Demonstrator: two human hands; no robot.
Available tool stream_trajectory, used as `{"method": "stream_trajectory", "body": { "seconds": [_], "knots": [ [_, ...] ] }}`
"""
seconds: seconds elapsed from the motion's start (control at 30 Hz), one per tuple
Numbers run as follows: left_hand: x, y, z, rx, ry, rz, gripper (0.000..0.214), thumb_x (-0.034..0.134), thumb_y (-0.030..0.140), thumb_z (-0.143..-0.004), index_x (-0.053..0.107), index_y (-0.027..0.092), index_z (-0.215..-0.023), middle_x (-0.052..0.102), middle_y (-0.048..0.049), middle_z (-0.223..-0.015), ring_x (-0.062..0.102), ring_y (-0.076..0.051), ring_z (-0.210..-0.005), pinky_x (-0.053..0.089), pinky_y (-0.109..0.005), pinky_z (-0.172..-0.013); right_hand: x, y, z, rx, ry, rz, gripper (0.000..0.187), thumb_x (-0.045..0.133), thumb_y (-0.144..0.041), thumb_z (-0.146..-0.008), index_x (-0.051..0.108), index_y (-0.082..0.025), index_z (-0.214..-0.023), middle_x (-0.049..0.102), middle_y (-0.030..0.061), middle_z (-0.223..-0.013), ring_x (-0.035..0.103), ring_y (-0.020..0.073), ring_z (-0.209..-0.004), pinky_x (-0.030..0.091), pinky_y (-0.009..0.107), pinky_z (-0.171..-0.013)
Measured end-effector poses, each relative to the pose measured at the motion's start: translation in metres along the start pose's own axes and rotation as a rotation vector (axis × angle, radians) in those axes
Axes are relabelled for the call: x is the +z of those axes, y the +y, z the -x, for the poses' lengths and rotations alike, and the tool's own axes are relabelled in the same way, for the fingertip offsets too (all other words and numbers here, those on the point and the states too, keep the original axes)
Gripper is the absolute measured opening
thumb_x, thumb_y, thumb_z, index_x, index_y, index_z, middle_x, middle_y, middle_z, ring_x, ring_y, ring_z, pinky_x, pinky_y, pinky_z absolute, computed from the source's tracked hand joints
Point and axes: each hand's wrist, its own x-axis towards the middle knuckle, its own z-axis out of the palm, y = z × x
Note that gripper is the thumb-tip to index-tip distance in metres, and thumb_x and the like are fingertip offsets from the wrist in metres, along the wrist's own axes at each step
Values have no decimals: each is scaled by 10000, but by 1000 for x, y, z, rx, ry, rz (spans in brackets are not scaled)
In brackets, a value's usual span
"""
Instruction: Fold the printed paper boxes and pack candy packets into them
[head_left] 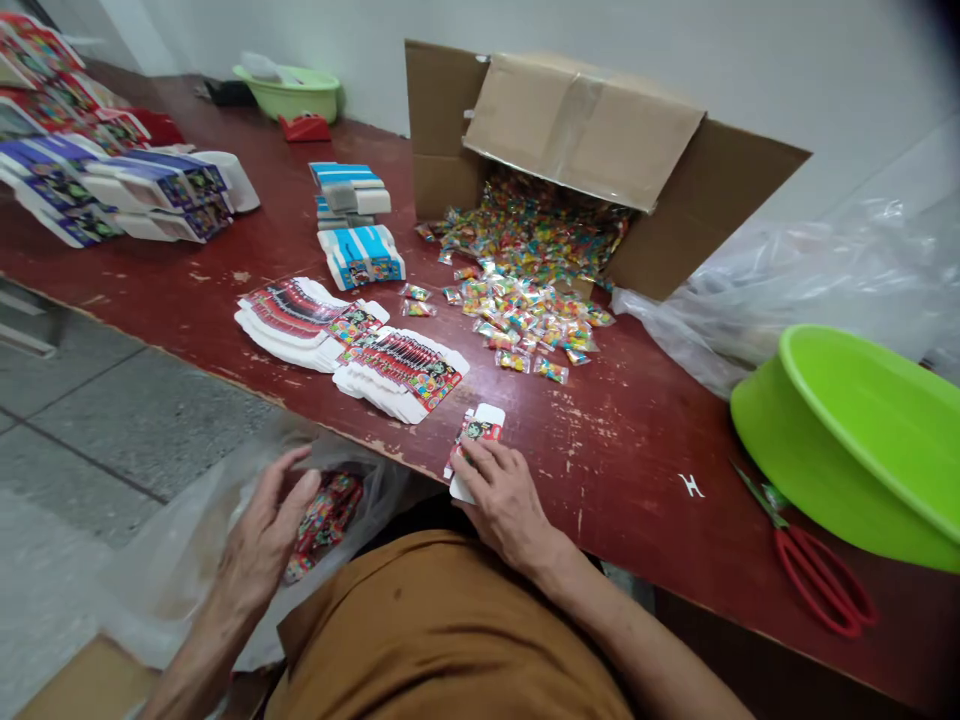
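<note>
My right hand [506, 495] rests at the table's front edge with its fingers curled over a small printed carton [487, 418]. The carton has white end flaps and lies on the table; my thumb is hidden. Off the table edge, my left hand [266, 530] is open, thumb and fingers apart, with nothing in it. Beside and below it, a clear plastic bag [187, 560] holds red printed cartons [326, 520]. Just left of my right hand lie fanned stacks of flat red cartons [405, 375]. Wrapped candies [536, 315] spill toward me from a cardboard box.
The cardboard box [585, 125] lies tipped at the back. A green basin [817, 440] and red-handled scissors [821, 580] are at right, near a white paper scrap [691, 486]. Blue carton stacks [364, 255], purple carton stacks [157, 185] and another green basin [300, 95] stand farther left.
</note>
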Motion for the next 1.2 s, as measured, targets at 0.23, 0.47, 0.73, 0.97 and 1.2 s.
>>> {"method": "stream_trajectory", "body": {
  "seconds": [0.23,0.47,0.73,0.97,1.2],
  "knots": [
    [66,37,32,-474,-1091,817,654,616,704,-851,768,99,-1045,789,-154,-964,708,-264,-948,517,-354,-901,-31,-30,-7,-168,409,-138,352,620,-58,-938,667,-213,-1251,735,111,-1131,595,229,-1026,494,380,-896],
    [100,43,30,-447,-1003,923,457,806,488,-811,732,101,-1043,729,-67,-840,645,-117,-641,504,-218,-618,-50,-40,5,-224,238,-369,335,529,-409,-1028,630,-189,-1259,705,99,-1036,652,242,-992,479,427,-894],
    [86,48,28,-141,-1103,571,458,893,512,-642,719,150,-861,627,23,-667,532,-83,-518,418,-217,-527,-65,-22,-9,31,110,-474,255,581,-335,-989,591,-239,-1224,665,96,-1098,631,239,-1000,543,373,-825],
    [75,54,22,-97,-1191,348,290,854,381,-651,666,186,-754,568,52,-632,469,-96,-536,359,-247,-523,-60,-18,-7,51,107,-395,270,532,-319,-1013,598,-222,-1256,606,112,-1133,639,219,-981,567,332,-774],
    [77,55,21,6,-1192,256,399,825,480,-704,685,181,-926,573,31,-721,504,-124,-609,385,-253,-550,-69,-13,-22,-32,15,-433,77,622,-189,-948,647,-229,-1009,689,64,-943,674,172,-779,560,276,-658]
  ]
}}
